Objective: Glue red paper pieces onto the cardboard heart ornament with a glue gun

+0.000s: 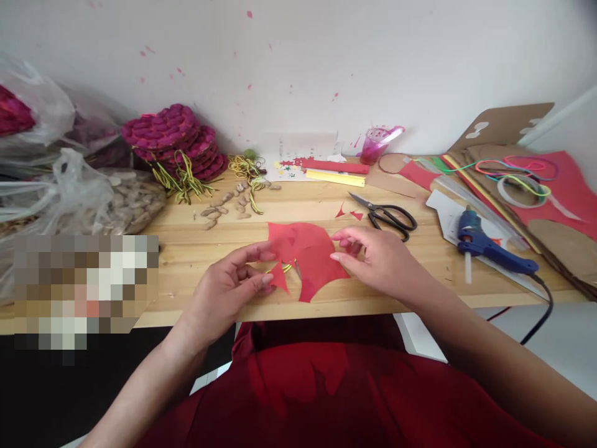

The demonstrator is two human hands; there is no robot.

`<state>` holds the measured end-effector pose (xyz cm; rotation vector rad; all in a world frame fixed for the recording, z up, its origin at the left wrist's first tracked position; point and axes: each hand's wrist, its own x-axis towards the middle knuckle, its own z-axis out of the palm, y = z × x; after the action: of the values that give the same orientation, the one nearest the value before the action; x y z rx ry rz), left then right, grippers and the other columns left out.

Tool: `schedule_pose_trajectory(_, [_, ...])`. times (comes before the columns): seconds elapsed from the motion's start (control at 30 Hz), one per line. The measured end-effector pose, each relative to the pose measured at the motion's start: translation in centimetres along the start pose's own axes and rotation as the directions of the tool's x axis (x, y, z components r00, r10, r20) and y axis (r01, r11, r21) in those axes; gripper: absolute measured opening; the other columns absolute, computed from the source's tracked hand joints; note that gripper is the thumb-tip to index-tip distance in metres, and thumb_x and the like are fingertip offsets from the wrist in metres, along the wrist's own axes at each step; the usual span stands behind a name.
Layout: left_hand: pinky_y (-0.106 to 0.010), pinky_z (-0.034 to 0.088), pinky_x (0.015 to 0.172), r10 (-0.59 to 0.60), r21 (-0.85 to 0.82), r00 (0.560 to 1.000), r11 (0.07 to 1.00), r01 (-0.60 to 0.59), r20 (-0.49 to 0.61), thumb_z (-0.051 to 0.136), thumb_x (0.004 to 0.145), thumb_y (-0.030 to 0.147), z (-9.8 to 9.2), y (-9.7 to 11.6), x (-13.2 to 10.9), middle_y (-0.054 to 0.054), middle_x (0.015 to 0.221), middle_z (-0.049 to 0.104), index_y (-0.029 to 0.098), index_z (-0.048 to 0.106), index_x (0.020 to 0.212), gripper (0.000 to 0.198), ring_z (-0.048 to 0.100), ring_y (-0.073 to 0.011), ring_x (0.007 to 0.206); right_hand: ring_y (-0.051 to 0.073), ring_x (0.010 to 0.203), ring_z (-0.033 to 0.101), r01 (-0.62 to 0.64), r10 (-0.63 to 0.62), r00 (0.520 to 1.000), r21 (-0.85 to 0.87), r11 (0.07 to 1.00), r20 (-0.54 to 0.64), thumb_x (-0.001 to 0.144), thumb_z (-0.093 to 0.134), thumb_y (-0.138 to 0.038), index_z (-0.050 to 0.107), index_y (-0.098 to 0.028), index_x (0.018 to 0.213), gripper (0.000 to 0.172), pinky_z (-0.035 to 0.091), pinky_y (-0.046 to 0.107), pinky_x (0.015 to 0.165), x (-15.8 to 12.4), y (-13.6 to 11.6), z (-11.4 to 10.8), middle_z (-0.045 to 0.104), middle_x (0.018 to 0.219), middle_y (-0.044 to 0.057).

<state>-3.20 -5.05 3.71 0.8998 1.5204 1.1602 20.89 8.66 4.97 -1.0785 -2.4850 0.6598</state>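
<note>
Red paper (312,252) with curved cut edges lies near the front edge of the wooden table. My left hand (237,280) pinches a small pointed piece of red paper (280,277) at the left of the larger paper. Yellow-green cord (288,267) shows beside that small piece. My right hand (373,258) is at the right edge of the larger paper, its thumb and fingers apart, with the fingertips close to or on the paper. Black-handled scissors (392,216) lie behind my right hand, near small red scraps (356,215).
A blue glue gun (494,249) rests on white card at the right, its cable over the table edge. Magenta woven pieces (170,140), peanuts (224,205) and plastic bags (93,193) are at the left. A pink-stained cup (375,144) stands by the wall.
</note>
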Motion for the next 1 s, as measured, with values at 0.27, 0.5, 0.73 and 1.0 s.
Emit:
schedule_pose_trajectory(0.27, [-0.026,0.06,0.078,0.138,-0.005,0.99,0.99,-0.138,-0.014,0.078,0.081,0.027,2.1,-0.1,-0.1,-0.001,0.092,0.069,0.022,0.071,0.12,0.04,0.068,-0.0131,0.082,0.027,0.099,0.065,0.237,-0.236,0.971,-0.04,0.971,0.028,0.087,0.072,-0.022,0.07,-0.017,0.107,0.02,0.05,0.043,0.091,0.0,-0.5,1.6,0.075,0.103,0.01])
schedule_pose_trajectory(0.5, [-0.029,0.056,0.087,0.197,0.136,0.98,0.971,-0.195,0.001,0.069,0.088,0.024,3.1,-0.8,0.2,-0.003,0.096,0.074,0.022,0.07,0.124,0.036,0.069,-0.0148,0.09,0.027,0.101,0.063,0.236,-0.234,0.971,-0.031,0.971,0.045,0.09,0.069,-0.023,0.069,-0.018,0.107,0.018,0.049,0.042,0.093,-0.1,-0.4,1.8,0.073,0.105,0.01])
schedule_pose_trajectory(0.73, [-0.027,0.053,0.086,0.296,0.254,0.948,0.914,-0.317,0.119,0.061,0.092,0.019,2.8,-0.4,0.2,-0.002,0.094,0.072,0.024,0.069,0.125,0.034,0.067,-0.0139,0.088,0.028,0.102,0.061,0.245,-0.244,0.968,-0.02,0.969,0.053,0.09,0.068,-0.023,0.07,-0.017,0.106,0.017,0.048,0.043,0.094,-0.2,-0.2,1.9,0.072,0.106,0.01])
schedule_pose_trajectory(1.0, [-0.03,0.052,0.088,0.275,0.327,0.94,0.886,-0.33,0.203,0.055,0.093,0.017,2.4,-0.5,0.9,-0.003,0.098,0.069,0.023,0.062,0.133,0.042,0.065,-0.0157,0.09,0.027,0.102,0.06,0.255,-0.253,0.966,-0.033,0.966,0.061,0.091,0.066,-0.022,0.07,-0.017,0.106,0.016,0.048,0.043,0.094,-0.2,-0.4,1.8,0.071,0.106,0.011])
